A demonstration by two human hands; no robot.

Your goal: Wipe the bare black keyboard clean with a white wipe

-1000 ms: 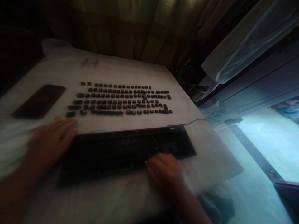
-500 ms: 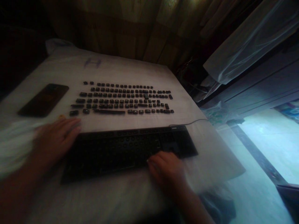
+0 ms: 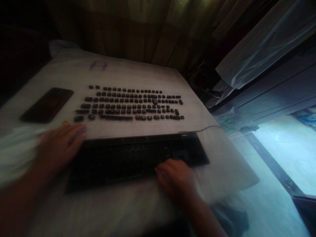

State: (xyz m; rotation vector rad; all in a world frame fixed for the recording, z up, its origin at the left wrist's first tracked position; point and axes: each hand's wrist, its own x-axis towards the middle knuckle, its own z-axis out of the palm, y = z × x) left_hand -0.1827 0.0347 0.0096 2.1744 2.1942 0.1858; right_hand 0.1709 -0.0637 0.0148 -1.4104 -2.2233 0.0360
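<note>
A black keyboard base [image 3: 118,161] without its keycaps lies across the front of the table. My left hand [image 3: 60,143] lies flat at its left end, fingers stretched out and blurred. At the keyboard's front edge, right of centre, my right hand [image 3: 176,176] is closed with thumb and fingers together; whatever is between them is too small and dark to make out. Behind the base, the loose black keycaps stand in several rows, among them a long space bar [image 3: 116,117].
A dark smartphone [image 3: 46,104] lies on the left of the pale-covered table [image 3: 138,70]. A small orange thing [image 3: 65,122] sits beyond my left fingers. The keyboard's cable [image 3: 207,128] runs off the right edge, near a clear plastic bag [image 3: 228,120].
The view has shifted very slightly. Both hands keep their places and poses, and the keyboard base and keycaps have not visibly moved.
</note>
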